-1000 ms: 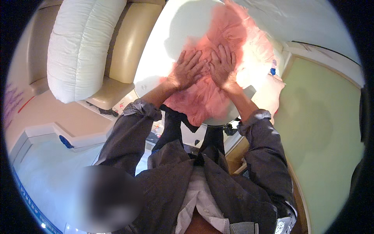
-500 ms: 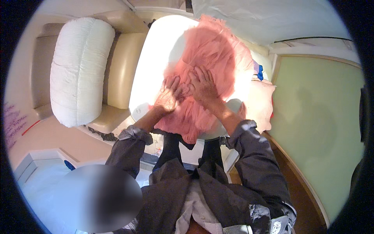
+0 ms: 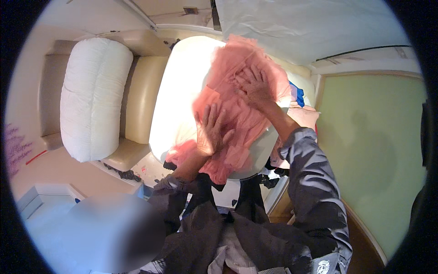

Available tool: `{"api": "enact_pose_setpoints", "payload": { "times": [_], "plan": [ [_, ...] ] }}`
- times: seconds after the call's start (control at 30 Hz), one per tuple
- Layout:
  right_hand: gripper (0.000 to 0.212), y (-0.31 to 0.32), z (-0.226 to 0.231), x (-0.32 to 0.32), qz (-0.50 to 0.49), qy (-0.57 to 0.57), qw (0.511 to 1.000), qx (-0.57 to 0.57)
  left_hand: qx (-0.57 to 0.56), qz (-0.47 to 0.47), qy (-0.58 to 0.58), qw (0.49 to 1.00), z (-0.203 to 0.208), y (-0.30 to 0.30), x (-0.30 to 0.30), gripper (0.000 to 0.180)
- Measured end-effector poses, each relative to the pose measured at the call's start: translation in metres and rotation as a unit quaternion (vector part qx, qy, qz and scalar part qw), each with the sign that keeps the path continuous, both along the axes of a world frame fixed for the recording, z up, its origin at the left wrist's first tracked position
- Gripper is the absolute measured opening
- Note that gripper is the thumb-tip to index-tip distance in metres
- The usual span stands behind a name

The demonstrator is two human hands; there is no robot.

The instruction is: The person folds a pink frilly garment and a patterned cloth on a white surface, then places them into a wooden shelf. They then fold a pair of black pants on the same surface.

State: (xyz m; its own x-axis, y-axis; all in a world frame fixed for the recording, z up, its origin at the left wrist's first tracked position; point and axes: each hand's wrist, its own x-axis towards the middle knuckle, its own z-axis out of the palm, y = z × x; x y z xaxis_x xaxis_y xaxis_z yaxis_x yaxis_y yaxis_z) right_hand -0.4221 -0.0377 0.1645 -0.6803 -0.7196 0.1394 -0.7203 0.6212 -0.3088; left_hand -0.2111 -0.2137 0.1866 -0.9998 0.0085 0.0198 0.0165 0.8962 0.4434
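A piece of thin, coral-pink sheer clothing, perhaps a tulle skirt (image 3: 242, 137), lies crumpled across a white table (image 3: 187, 64). Its lower end hangs over the near edge, where some black fabric shows. Flat on the middle of the pink cloth rests my left hand (image 3: 210, 130), fingers stretched out and thumb apart. Farther up and to the right, my right hand (image 3: 257, 89) presses on the same cloth with its fingers spread. Neither hand grips anything.
Left of the table stands a beige padded seat (image 3: 146, 91) bearing a large white pillow (image 3: 96, 98). At the table's right lie a blue cloth (image 3: 297, 95) and pale pink fabric (image 3: 308, 115). A green panel (image 3: 374, 137) fills the right side; a pale sheet (image 3: 310, 29) hangs at the back.
My hands have moved apart: the right outward to the right, the left nearer me and rightward. Under them the pink cloth has spread flatter. The whole view has shifted slightly.
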Motion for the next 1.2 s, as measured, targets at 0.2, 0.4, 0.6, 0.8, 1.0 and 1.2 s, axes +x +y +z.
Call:
{"api": "enact_pose_setpoints", "payload": {
  "times": [0.2, 0.4, 0.6, 0.8, 1.0, 1.2],
  "plan": [
    [0.049, 0.001, -0.035, 0.011, -0.036, 0.002, 0.999, -0.029, -0.043, -0.025, -0.033, 0.998, -0.038, -0.004, 0.012, 0.087],
    [0.047, 0.001, -0.029, 0.031, -0.037, -0.009, 0.999, -0.018, -0.117, -0.094, -0.083, 0.985, -0.027, -0.002, 0.04, 0.08],
    [0.049, -0.011, -0.034, 0.063, -0.047, -0.064, 0.994, -0.07, -0.155, -0.1, -0.141, 0.973, -0.033, -0.008, 0.071, 0.071],
    [0.052, -0.015, -0.011, 0.099, -0.026, -0.126, 0.981, -0.147, -0.164, -0.06, -0.204, 0.963, -0.012, -0.008, 0.114, 0.073],
    [0.037, -0.032, -0.027, 0.127, -0.046, -0.052, 0.968, -0.243, -0.122, -0.01, -0.246, 0.961, -0.05, -0.02, 0.165, 0.102],
    [0.037, -0.022, 0.011, 0.107, -0.047, -0.154, 0.96, -0.23, -0.089, 0.002, -0.245, 0.965, -0.001, -0.017, 0.137, 0.084]
  ]
}}
